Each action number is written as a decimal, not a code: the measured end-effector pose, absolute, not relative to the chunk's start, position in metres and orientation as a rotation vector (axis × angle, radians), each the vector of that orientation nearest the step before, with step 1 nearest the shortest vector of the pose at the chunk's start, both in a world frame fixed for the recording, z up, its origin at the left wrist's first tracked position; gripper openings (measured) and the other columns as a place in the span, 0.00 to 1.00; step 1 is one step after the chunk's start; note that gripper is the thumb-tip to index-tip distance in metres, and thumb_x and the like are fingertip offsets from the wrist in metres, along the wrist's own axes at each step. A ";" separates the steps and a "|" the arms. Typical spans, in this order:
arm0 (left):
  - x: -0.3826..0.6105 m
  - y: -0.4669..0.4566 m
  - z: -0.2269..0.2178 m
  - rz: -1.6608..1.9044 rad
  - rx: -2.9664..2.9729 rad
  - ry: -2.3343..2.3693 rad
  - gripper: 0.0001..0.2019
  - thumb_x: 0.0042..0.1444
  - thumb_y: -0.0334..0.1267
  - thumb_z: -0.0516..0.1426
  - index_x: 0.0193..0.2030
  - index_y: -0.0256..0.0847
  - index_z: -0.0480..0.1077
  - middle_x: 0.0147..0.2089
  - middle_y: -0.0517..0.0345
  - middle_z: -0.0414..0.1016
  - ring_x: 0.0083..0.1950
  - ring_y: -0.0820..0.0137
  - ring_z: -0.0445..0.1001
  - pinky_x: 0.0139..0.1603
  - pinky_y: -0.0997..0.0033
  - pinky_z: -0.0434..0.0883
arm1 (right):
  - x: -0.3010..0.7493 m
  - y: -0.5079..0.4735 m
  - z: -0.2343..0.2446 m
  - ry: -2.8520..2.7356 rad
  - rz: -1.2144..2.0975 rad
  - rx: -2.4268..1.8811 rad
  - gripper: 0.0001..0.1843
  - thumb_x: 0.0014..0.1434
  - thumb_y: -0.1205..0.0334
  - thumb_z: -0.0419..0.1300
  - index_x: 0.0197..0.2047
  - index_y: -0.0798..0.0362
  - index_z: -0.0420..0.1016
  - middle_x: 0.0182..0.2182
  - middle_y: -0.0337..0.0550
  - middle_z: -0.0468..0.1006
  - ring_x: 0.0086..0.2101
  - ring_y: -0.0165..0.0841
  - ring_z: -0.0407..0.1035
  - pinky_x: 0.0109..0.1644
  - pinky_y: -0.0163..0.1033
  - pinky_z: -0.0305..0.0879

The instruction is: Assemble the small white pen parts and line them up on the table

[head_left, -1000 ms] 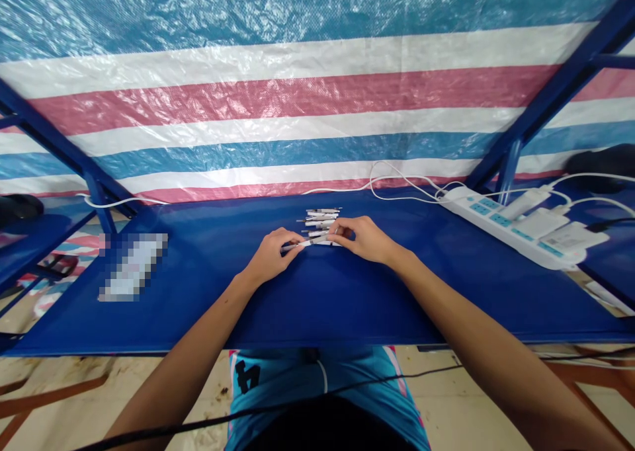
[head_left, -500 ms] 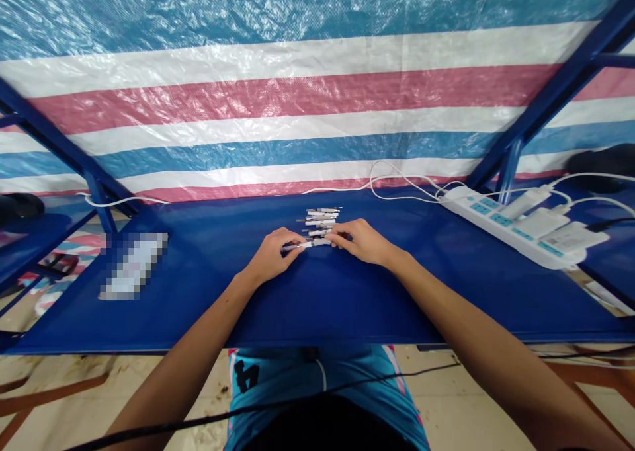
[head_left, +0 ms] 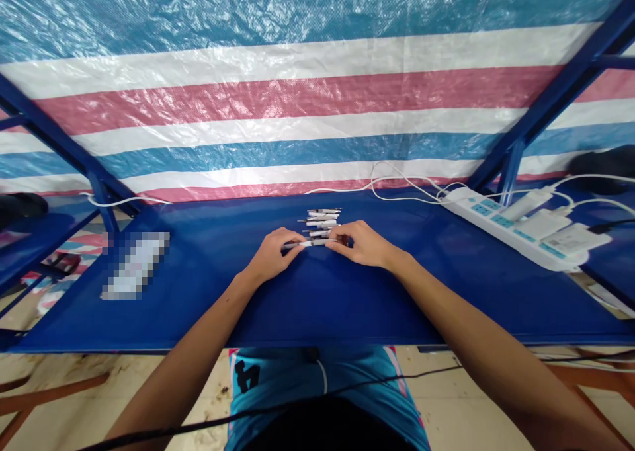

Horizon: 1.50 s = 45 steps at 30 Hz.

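On the blue table (head_left: 317, 299), a slim pen (head_left: 312, 243) lies crosswise between my two hands, white in the middle and darker towards its ends. My left hand (head_left: 272, 256) pinches its left end between thumb and fingers. At the right end, the fingers and thumb of my right hand (head_left: 364, 245) close on the pen and partly cover it. Just beyond it, several similar white and grey pens (head_left: 322, 223) lie side by side in a stack-like row, some with thin dark tips sticking out. My right fingers hide the ends of the nearest ones.
A white power strip (head_left: 516, 229) with several plugged-in chargers lies at the right, its white cable (head_left: 391, 198) looping along the back edge. A blurred-out flat object (head_left: 133, 266) is at the left. Blue metal frame bars and a striped plastic sheet (head_left: 307, 94) enclose the back.
My right thumb and fingers have shifted slightly on the right end of the pen, and the pen lies a little straighter. My left hand has hardly moved.
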<state>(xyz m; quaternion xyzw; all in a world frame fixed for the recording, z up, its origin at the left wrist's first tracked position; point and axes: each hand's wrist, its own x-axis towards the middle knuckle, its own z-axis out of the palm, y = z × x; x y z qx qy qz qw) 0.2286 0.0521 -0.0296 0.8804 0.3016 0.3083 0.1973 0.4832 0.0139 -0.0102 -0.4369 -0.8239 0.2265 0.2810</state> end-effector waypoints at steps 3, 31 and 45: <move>0.229 0.052 -0.030 0.862 2.466 0.827 0.10 0.67 0.41 0.57 0.43 0.42 0.80 0.43 0.49 0.85 0.44 0.60 0.81 0.54 0.58 0.77 | 0.483 0.014 -0.010 -2.213 0.623 -1.150 0.23 0.69 0.47 0.54 0.28 0.52 0.72 0.24 0.40 0.75 0.25 0.32 0.66 0.33 0.37 0.57; 0.229 0.052 -0.030 0.878 2.463 0.831 0.10 0.67 0.41 0.57 0.44 0.42 0.80 0.42 0.51 0.85 0.44 0.60 0.81 0.53 0.59 0.78 | 0.483 0.015 -0.012 -2.147 0.648 -1.166 0.16 0.68 0.48 0.58 0.38 0.51 0.79 0.24 0.39 0.77 0.25 0.33 0.69 0.34 0.37 0.61; 0.229 0.052 -0.032 0.916 2.485 0.785 0.10 0.68 0.40 0.58 0.44 0.40 0.80 0.42 0.49 0.86 0.44 0.61 0.81 0.52 0.60 0.78 | 0.482 0.016 -0.012 -2.189 0.662 -1.143 0.20 0.69 0.50 0.55 0.31 0.52 0.77 0.25 0.41 0.78 0.26 0.32 0.68 0.34 0.36 0.58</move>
